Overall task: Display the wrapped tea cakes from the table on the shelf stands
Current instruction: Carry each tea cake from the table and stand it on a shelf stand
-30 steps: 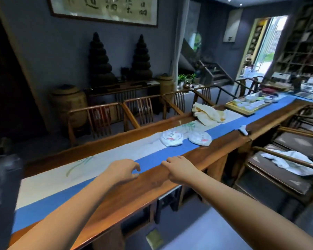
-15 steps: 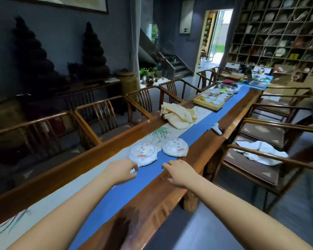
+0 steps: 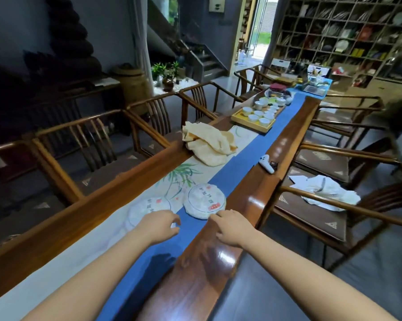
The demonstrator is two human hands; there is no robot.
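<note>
Two round tea cakes in white paper lie side by side on the long wooden table (image 3: 253, 205). The left tea cake (image 3: 146, 208) is partly covered by my left hand (image 3: 159, 224), whose loosely curled fingers hover over its near edge. The right tea cake (image 3: 205, 200) sits on the blue runner. My right hand (image 3: 232, 224) reaches its near edge with fingertips at or almost at the wrapper; neither hand holds anything. The tall lattice shelf (image 3: 334, 35) fills the far right wall.
Folded cream cloths (image 3: 209, 144) lie further along the table, then a yellow tray of white cups (image 3: 258, 114). A small white object (image 3: 267, 164) lies on the right edge. Wooden chairs line both sides; one chair on the right carries crumpled white paper (image 3: 327, 191).
I have come closer along the table, and the tea cakes now lie just in front of my hands. Both hands have moved forward to the cakes' near edges.
</note>
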